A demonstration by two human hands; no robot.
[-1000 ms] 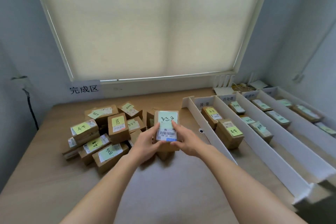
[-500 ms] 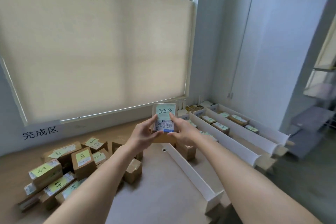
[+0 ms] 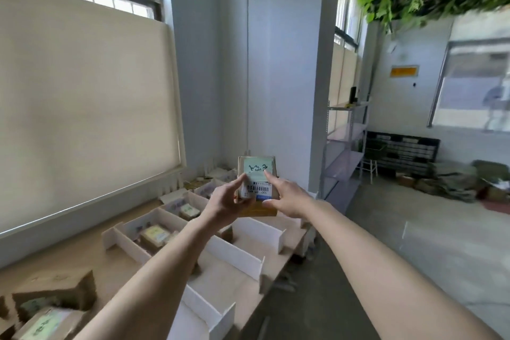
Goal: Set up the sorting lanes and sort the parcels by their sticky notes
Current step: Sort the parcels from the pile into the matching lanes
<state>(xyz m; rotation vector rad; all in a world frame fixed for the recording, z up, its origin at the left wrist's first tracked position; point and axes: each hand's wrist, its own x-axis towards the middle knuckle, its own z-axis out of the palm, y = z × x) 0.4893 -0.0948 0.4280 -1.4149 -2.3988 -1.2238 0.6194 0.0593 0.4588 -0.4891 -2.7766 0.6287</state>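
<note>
Two hands, left hand [image 3: 226, 203] and right hand [image 3: 287, 196], hold one parcel [image 3: 258, 185] tight above the wooden worktop [image 3: 91, 254] by a window

The held parcel [image 3: 257, 210] is brown cardboard with a pale green sticky note [image 3: 257, 168] bearing dark handwriting, and below the note a white label [image 3: 259, 188] with a black barcode and a blue strip. Below the parcel, the lane dividers [image 3: 234, 252] are white on a light wooden table [image 3: 91, 254]. Left of the parcel, the blind [image 3: 82, 96] is cream.
</note>
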